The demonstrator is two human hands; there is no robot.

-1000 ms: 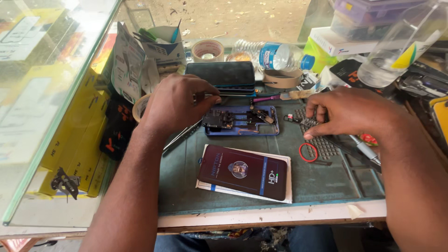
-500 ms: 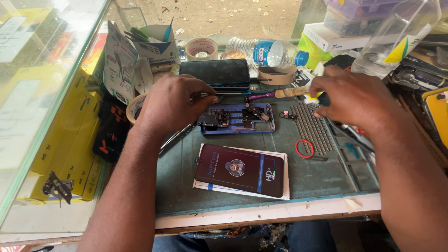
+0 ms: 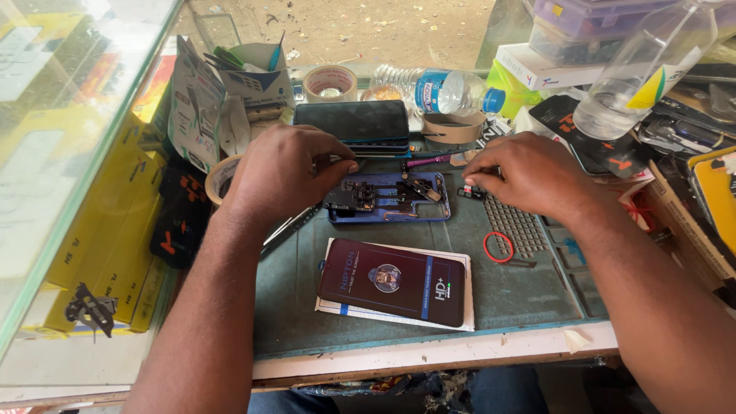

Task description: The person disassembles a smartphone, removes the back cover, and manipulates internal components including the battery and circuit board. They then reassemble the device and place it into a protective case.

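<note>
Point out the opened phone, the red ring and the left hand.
opened phone (image 3: 391, 198), head view, on its exposed inside
red ring (image 3: 498, 247), head view, on its band's lower edge
left hand (image 3: 287, 172), head view, on its back

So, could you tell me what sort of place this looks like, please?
Most likely a small phone repair stall. The left hand and right hand work over an opened phone on a green work mat, with a boxed screen part and tape rolls nearby.
</note>
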